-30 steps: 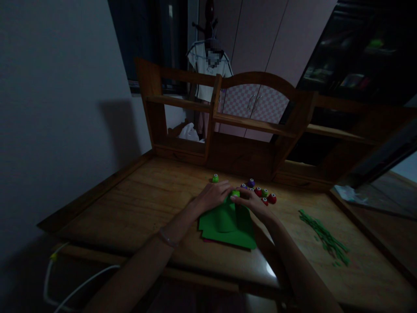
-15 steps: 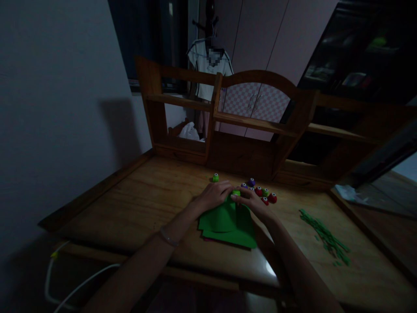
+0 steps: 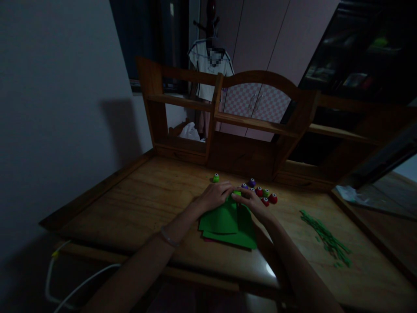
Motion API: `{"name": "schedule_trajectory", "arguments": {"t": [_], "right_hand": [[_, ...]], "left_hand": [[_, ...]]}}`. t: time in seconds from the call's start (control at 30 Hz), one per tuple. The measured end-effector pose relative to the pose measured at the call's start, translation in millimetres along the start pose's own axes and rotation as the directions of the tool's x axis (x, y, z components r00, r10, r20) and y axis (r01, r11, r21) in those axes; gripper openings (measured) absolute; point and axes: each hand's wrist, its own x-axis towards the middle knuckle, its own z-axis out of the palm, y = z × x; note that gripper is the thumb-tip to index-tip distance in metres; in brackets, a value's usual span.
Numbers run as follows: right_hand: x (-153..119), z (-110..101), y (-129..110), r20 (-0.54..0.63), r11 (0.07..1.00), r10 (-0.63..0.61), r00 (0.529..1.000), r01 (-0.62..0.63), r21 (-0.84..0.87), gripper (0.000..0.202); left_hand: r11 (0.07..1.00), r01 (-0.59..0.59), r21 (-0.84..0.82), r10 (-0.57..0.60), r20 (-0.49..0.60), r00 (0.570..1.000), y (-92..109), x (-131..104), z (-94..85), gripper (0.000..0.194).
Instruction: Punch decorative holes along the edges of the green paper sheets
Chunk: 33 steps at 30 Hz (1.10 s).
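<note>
Green paper sheets lie in a loose stack on the wooden desk in front of me, the top one slightly curved. My left hand rests over their far left edge, its fingers closed on the paper near the top. At the same far edge, my right hand grips a small light-green paper punch between thumb and fingers. The paper's edge meets the punch, but how far it goes in is hidden by my fingers. A sliver of pink shows beneath the green sheets.
Several red, purple and green punches cluster beyond my right hand, and one green punch stands alone beyond my left. Thin green paper strips lie to the right. A wooden shelf unit borders the desk's back; a white cable hangs lower left.
Both hands stay in nearly the same place on the paper and punch. The top sheet's near edge has shifted very slightly; otherwise the view has barely moved.
</note>
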Motion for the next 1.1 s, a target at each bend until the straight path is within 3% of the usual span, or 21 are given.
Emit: {"name": "schedule_trajectory", "arguments": {"t": [0.43, 0.63, 0.83, 1.1], "right_hand": [[1, 3, 1, -0.033, 0.999, -0.043, 0.999, 0.043, -0.023, 0.04], [1, 3, 4, -0.054, 1.0, -0.019, 0.998, 0.019, -0.006, 0.039], [1, 0, 5, -0.065, 1.0, -0.015, 0.998, 0.015, 0.003, 0.042], [3, -2, 10, -0.048, 0.999, 0.029, 0.998, -0.027, 0.042, 0.041]], "left_hand": [[0.985, 0.014, 0.172, -0.015, 0.005, 1.0, 7, -1, -4.3, 0.025], [0.952, 0.052, 0.303, -0.031, -0.075, 0.997, 6, 0, -17.0, 0.031], [0.973, -0.035, 0.228, 0.024, 0.049, 0.998, -2, -1, -15.7, 0.026], [0.983, -0.029, 0.18, 0.018, 0.062, 0.998, -1, 0, -14.3, 0.027]]}}
